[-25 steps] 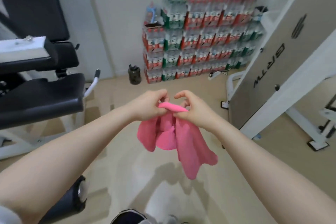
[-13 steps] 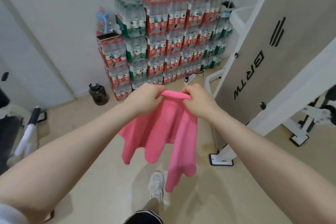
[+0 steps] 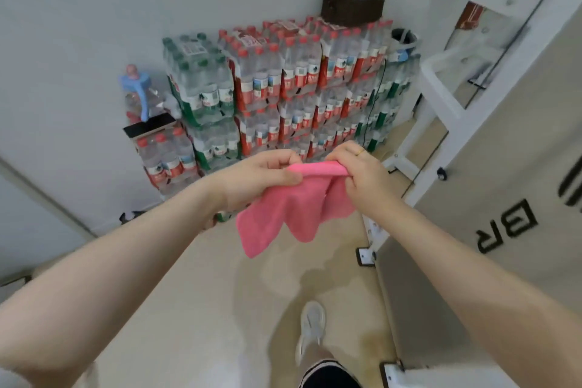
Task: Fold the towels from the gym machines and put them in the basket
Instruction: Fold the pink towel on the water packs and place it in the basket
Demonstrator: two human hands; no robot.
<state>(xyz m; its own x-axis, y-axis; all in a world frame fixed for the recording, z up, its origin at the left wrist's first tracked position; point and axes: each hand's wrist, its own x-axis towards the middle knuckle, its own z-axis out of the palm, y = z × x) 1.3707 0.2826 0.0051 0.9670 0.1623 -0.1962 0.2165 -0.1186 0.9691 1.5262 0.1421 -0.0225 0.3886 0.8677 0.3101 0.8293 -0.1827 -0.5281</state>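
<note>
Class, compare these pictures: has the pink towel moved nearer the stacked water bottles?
Yes. The pink towel, held by both hands, now hangs close before the water bottle stack, carried forward toward it and the basket on top.

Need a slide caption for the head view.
Both hands hold a pink towel before the basket.

Beyond the hands, stacked packs of bottled water [image 3: 283, 91] stand against the wall. A white gym machine [image 3: 491, 142] rises to their right; a pale sneaker [image 3: 311, 324] steps below them.
</note>
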